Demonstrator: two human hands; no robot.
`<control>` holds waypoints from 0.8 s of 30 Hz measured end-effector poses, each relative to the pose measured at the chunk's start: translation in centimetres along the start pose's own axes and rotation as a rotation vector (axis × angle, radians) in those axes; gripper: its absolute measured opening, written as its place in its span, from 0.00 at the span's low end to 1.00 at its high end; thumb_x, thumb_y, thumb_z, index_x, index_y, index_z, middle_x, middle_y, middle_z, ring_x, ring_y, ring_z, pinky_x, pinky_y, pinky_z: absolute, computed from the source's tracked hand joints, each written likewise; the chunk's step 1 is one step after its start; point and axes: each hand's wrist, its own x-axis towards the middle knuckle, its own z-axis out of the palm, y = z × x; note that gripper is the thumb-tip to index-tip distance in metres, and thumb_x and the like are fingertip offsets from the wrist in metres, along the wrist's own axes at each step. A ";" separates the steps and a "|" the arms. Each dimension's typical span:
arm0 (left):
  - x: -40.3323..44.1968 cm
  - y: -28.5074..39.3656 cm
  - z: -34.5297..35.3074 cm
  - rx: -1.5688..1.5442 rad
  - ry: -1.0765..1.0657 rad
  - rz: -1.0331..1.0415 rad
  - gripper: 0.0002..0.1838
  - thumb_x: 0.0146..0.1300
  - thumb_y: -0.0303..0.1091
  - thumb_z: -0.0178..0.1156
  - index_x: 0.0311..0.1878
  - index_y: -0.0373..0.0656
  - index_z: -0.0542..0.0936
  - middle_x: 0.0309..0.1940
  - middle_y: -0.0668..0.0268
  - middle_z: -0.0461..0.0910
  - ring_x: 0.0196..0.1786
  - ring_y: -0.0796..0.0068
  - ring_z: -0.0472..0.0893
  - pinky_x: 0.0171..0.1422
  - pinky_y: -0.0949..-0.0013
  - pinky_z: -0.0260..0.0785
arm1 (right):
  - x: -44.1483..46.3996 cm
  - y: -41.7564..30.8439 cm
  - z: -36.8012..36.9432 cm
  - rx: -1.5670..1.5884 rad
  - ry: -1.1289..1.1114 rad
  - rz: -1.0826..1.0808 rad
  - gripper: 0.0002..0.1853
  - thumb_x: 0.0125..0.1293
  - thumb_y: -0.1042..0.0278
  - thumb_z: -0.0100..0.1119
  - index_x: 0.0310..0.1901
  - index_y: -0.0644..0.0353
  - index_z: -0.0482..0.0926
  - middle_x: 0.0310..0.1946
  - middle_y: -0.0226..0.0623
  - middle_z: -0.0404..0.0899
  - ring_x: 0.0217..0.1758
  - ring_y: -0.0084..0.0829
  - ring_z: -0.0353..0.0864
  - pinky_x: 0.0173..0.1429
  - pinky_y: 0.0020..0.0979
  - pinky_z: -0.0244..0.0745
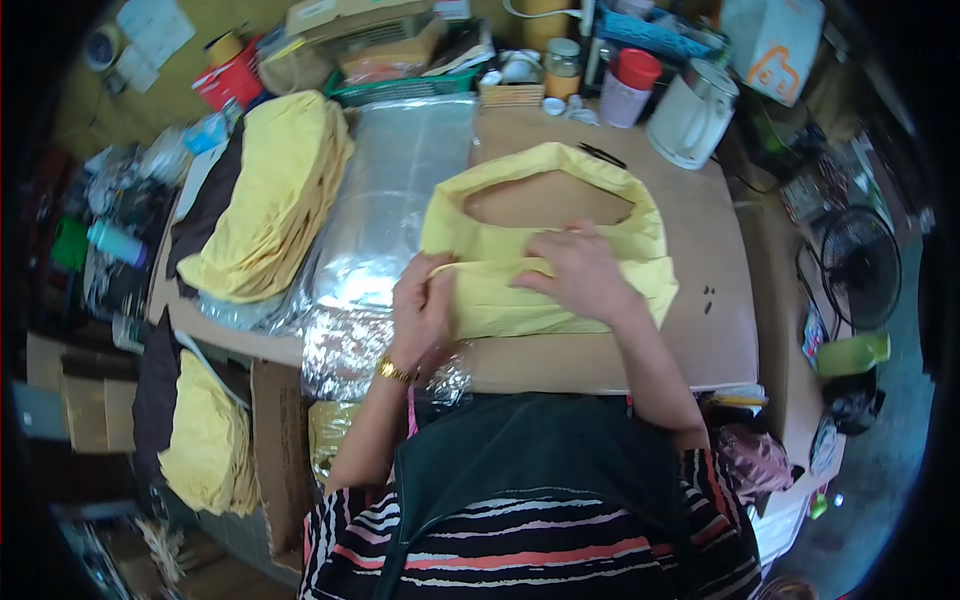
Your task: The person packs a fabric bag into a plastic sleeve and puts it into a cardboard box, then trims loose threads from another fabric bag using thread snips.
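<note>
A yellow cloth bag (480,305) lies on the brown table in front of me, its lower part folded into layers. Its wide strap loops round a large opening at the far side, through which the tabletop shows. At the bag's left edge, my left hand (422,312) is closed on the cloth, thumb on top. My right hand (582,272) rests on the folded cloth right of the middle, thumb and fingers apart and slightly bent. A gold-coloured bracelet (397,371) circles the left wrist.
Clear plastic sheets (400,170) lie left of the bag, beside a stack of yellow cloth (270,190). Another yellow stack (205,440) is lower left. Black snips (602,155), a red-lidded jar (632,88) and a kettle (692,115) stand or lie at the back; a fan (860,268) is right.
</note>
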 end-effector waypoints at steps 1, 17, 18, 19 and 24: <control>-0.3 0.4 -0.2 0.007 0.050 -0.013 0.08 0.68 0.29 0.54 0.42 0.35 0.78 0.33 0.58 0.79 0.37 0.68 0.77 0.44 0.68 0.69 | -2.1 1.9 -1.9 -0.068 0.014 0.053 0.15 0.56 0.54 0.70 0.27 0.57 0.78 0.22 0.38 0.79 0.36 0.42 0.81 0.57 0.39 0.67; -1.1 -4.3 -0.3 0.402 0.139 -0.100 0.15 0.75 0.36 0.46 0.39 0.36 0.76 0.18 0.54 0.74 0.19 0.65 0.70 0.27 0.65 0.64 | -10.8 12.7 1.5 0.328 0.410 0.744 0.18 0.65 0.61 0.63 0.25 0.68 0.77 0.13 0.46 0.66 0.15 0.33 0.62 0.25 0.35 0.65; -1.1 -4.1 -0.2 0.399 0.118 -0.161 0.12 0.74 0.36 0.48 0.42 0.36 0.76 0.24 0.53 0.76 0.25 0.61 0.73 0.31 0.63 0.66 | -10.9 13.0 1.4 0.347 0.416 0.738 0.17 0.66 0.61 0.61 0.27 0.68 0.78 0.14 0.46 0.67 0.16 0.35 0.64 0.27 0.35 0.67; -1.0 -3.9 -0.2 0.398 0.098 -0.219 0.11 0.73 0.35 0.50 0.45 0.37 0.76 0.29 0.52 0.78 0.30 0.58 0.76 0.36 0.61 0.68 | -11.1 13.4 1.1 0.349 0.429 0.746 0.17 0.66 0.61 0.61 0.27 0.68 0.78 0.14 0.46 0.67 0.16 0.35 0.64 0.27 0.35 0.67; 1.8 2.4 0.1 0.767 0.091 0.202 0.18 0.65 0.38 0.59 0.54 0.39 0.73 0.49 0.51 0.75 0.50 0.49 0.74 0.53 0.54 0.64 | -13.3 11.1 -2.7 -0.036 0.719 0.657 0.13 0.68 0.61 0.59 0.41 0.63 0.71 0.21 0.41 0.77 0.25 0.41 0.77 0.36 0.38 0.71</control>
